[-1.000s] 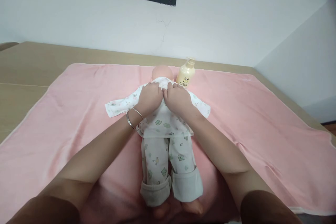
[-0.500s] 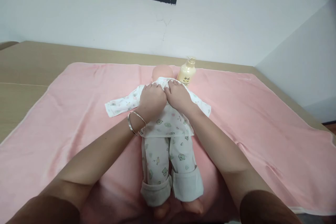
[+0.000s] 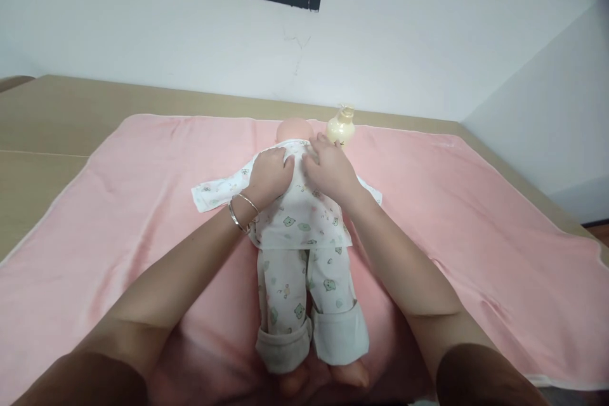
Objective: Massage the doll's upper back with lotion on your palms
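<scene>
A baby doll (image 3: 304,225) in a white printed shirt and trousers lies stretched out in the middle, head away from me. Its bald head (image 3: 294,129) shows no face; its bare feet (image 3: 349,373) stick out of rolled cuffs. My left hand (image 3: 271,174), with bangles at the wrist, rests on the left of the upper shirt, thumb apart from the other fingers. On the right shoulder area lies my right hand (image 3: 332,168), its fingers slightly spread. Neither hand holds anything visible. Some fingertips of the left hand are hard to make out.
Under the doll a pink blanket (image 3: 451,216) covers much of the wooden table (image 3: 42,114). A cream-coloured bottle (image 3: 341,125) stands beyond my right hand, near the doll's head. The white wall (image 3: 390,44) rises behind the table.
My hands were side by side, nearly touching, on the upper back of the shirt. They have moved apart toward the shoulders, and the right hand now covers more of the bottle.
</scene>
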Demonstrator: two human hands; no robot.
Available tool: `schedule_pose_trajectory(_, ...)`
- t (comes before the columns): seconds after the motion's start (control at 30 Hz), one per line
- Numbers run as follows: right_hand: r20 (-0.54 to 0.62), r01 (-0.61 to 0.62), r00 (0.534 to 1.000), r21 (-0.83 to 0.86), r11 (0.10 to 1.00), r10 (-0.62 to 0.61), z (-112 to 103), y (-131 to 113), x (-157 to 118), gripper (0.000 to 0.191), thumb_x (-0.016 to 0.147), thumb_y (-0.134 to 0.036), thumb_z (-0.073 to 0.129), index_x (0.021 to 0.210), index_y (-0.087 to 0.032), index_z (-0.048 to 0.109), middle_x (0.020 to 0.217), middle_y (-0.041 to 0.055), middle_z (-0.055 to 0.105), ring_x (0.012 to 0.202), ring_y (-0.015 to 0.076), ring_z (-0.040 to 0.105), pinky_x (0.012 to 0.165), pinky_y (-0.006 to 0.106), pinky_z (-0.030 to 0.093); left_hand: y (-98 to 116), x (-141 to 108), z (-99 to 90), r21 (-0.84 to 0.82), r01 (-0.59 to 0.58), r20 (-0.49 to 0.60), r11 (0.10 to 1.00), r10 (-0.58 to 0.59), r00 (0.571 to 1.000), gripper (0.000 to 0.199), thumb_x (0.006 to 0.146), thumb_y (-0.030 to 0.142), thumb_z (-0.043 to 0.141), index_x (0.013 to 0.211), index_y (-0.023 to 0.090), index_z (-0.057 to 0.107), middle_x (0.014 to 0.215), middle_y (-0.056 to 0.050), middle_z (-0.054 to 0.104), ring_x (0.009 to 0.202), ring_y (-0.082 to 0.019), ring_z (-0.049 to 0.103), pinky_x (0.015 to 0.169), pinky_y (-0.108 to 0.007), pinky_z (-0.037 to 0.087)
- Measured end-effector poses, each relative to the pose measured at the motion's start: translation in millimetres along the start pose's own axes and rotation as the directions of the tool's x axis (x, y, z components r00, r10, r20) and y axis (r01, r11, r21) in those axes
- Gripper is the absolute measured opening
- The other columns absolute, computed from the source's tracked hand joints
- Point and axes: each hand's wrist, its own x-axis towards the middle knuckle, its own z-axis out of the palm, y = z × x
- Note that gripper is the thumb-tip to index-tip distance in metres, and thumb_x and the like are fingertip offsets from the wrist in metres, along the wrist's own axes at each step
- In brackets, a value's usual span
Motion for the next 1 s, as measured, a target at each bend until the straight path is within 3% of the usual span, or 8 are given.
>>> schedule_pose_trajectory(0.17, -0.188, 0.058, 0.982, 0.128, 0.99, -0.033, 12.4, 2.8, 0.9, 0.055, 0.092, -0.019, 0.042, 0.144, -0.012, 0.054, 0.159, 0.0159, 0.048, 0.155, 0.0308, 0.034, 0.13, 0.059, 0.024, -1.1, 1.6, 5.8, -0.243, 0.041, -0.036, 0.969, -0.051, 0.998, 0.033, 0.095, 0.028, 0.038, 0.102, 0.015, 0.068, 0.118, -0.015, 0.074, 0.115, -0.028, 0.065, 0.109, -0.044, 0.048)
schedule_pose_trajectory(0.33, -0.089, 0.149, 0.986, 0.101, 0.984, -0.14, 38.7, -0.3, -2.8, 0.046, 0.093, -0.017, 0.04, 0.132, -0.01, 0.065, 0.15, 0.0176, 0.058, 0.149, 0.0306, 0.045, 0.128, 0.056, 0.029, -3.5, 7.8, -5.2, -0.581, 0.131, -0.059, 0.804, -0.202, 0.978, 0.035, 0.092, 0.028, 0.045, 0.115, 0.017, 0.069, 0.135, -0.01, 0.07, 0.128, -0.023, 0.062, 0.118, -0.039, 0.044)
schedule_pose_trajectory(0.5, -0.132, 0.153, 0.982, 0.164, 0.975, -0.132, 36.4, -5.5, -7.2, 0.049, 0.094, -0.018, 0.043, 0.138, -0.011, 0.062, 0.154, 0.0151, 0.054, 0.149, 0.027, 0.045, 0.128, 0.051, 0.033, -2.8, 9.8, -21.6, -0.714, 0.1, -0.094, 0.693, -0.236, 0.967, 0.024, 0.091, 0.031, 0.05, 0.094, 0.019, 0.07, 0.11, -0.007, 0.076, 0.112, -0.023, 0.068, 0.106, -0.039, 0.053)
schedule_pose_trajectory(0.67, -0.067, 0.209, 0.977, 0.105, 0.972, -0.202, 37.2, -7.3, -7.7, 0.046, 0.092, -0.016, 0.044, 0.131, -0.01, 0.066, 0.151, 0.0169, 0.056, 0.15, 0.0313, 0.043, 0.129, 0.054, 0.03, 0.8, 7.3, -33.0, -0.804, 0.13, -0.061, 0.581, -0.298, 0.953, 0.022, 0.092, 0.032, 0.052, 0.095, 0.019, 0.069, 0.101, -0.008, 0.075, 0.092, -0.021, 0.073, 0.094, -0.038, 0.059)
schedule_pose_trajectory(0.87, -0.164, 0.198, 0.971, 0.156, 0.968, -0.172, 29.2, -10.9, -10.9, 0.051, 0.094, -0.018, 0.042, 0.142, -0.014, 0.059, 0.158, 0.0107, 0.05, 0.151, 0.0228, 0.042, 0.128, 0.045, 0.034, 3.0, 5.9, -45.9, -0.799, 0.076, -0.098, 0.597, -0.253, 0.962, 0.021, 0.092, 0.028, 0.051, 0.094, 0.018, 0.069, 0.099, -0.008, 0.075, 0.091, -0.018, 0.073, 0.095, -0.036, 0.059)
schedule_pose_trajectory(1.0, -0.052, 0.217, 0.975, 0.053, 0.975, -0.214, 32.1, -8.2, -8.5, 0.046, 0.095, -0.019, 0.04, 0.131, -0.012, 0.067, 0.153, 0.0136, 0.056, 0.149, 0.0271, 0.044, 0.128, 0.049, 0.032, 5.8, 3.0, -52.6, -0.758, 0.064, -0.135, 0.649, -0.252, 0.958, 0.021, 0.093, 0.031, 0.052, 0.092, 0.02, 0.069, 0.101, -0.007, 0.077, 0.099, -0.018, 0.072, 0.099, -0.035, 0.058)
